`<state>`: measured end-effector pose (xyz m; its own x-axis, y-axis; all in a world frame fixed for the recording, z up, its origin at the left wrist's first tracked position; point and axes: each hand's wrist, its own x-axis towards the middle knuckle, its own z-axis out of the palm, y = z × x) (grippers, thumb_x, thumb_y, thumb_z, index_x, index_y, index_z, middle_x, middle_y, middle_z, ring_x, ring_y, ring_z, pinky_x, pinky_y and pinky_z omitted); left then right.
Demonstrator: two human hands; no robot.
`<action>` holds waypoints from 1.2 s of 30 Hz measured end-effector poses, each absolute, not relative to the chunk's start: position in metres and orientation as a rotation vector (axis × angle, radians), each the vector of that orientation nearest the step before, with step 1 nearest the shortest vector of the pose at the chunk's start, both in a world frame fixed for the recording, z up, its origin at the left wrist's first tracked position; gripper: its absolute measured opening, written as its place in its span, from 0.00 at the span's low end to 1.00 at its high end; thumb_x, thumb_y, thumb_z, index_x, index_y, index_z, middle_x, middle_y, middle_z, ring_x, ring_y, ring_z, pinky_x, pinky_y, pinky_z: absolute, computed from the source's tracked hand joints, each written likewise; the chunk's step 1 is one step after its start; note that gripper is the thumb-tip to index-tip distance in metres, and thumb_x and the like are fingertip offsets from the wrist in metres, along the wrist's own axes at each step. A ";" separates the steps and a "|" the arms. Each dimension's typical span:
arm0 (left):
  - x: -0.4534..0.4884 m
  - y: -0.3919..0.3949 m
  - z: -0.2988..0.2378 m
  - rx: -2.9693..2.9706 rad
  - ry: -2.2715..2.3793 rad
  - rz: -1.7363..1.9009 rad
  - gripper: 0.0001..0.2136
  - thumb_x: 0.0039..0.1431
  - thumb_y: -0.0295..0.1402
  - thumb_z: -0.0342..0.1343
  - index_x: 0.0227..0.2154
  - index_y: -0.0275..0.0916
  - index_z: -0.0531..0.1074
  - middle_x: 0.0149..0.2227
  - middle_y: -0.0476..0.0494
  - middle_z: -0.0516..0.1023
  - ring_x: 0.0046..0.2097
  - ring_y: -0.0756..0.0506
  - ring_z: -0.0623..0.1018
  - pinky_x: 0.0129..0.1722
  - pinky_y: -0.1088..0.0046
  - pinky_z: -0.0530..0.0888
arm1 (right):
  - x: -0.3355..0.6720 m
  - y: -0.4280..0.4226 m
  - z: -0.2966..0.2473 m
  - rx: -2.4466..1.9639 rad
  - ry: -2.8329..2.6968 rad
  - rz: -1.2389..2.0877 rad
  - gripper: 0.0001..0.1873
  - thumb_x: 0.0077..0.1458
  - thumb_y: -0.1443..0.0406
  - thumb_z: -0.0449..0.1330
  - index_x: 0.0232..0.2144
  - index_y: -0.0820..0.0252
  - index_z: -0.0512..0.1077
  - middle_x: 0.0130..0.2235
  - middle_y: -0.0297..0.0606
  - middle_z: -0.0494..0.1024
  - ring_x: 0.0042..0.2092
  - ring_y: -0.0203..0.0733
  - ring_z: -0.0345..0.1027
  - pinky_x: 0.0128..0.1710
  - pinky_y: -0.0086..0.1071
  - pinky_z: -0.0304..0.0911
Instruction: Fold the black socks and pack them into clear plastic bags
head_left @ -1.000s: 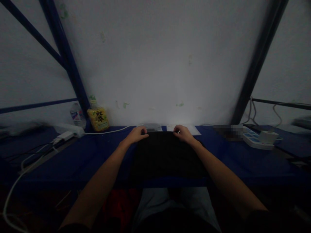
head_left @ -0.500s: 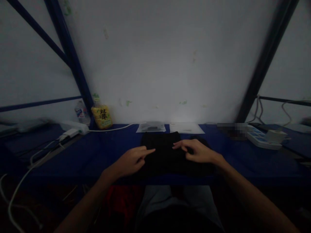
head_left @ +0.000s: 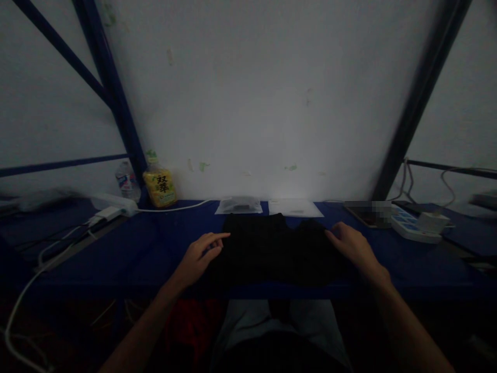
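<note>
A black garment point(head_left: 264, 248), too dark to make out its kind, lies spread on the blue table point(head_left: 155, 259) in front of me. My left hand point(head_left: 202, 256) is at its left edge, index finger stretched over the cloth and thumb apart from it, holding nothing. At the garment's right edge is my right hand point(head_left: 355, 248), its fingers curled and its thumb against the cloth. The fingertips there are partly hidden, but the hand looks closed on that edge.
Along the wall lie a clear plastic packet point(head_left: 238, 205) and a white sheet point(head_left: 295, 208). A yellow-labelled bottle point(head_left: 160, 186) and a clear bottle point(head_left: 127, 181) stand at the left. Power strips with cables sit at the left point(head_left: 112, 204) and right point(head_left: 415, 225).
My hands have moved apart, from over the middle of the garment to its two side edges. The right hand has travelled farther, and the cloth on the right now shows more fully.
</note>
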<state>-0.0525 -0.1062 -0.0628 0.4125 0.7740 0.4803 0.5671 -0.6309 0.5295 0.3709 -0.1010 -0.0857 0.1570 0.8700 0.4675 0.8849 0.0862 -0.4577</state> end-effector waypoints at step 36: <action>-0.056 -0.111 -0.067 2.129 1.138 1.131 0.18 0.60 0.38 0.51 0.53 0.40 0.67 0.41 0.44 0.76 0.44 0.45 0.74 0.46 0.68 0.68 | 0.326 -0.094 -0.061 -1.801 -2.190 0.190 0.18 0.57 0.53 0.53 0.28 0.60 0.73 0.27 0.39 0.75 0.28 0.39 0.68 0.26 0.29 0.52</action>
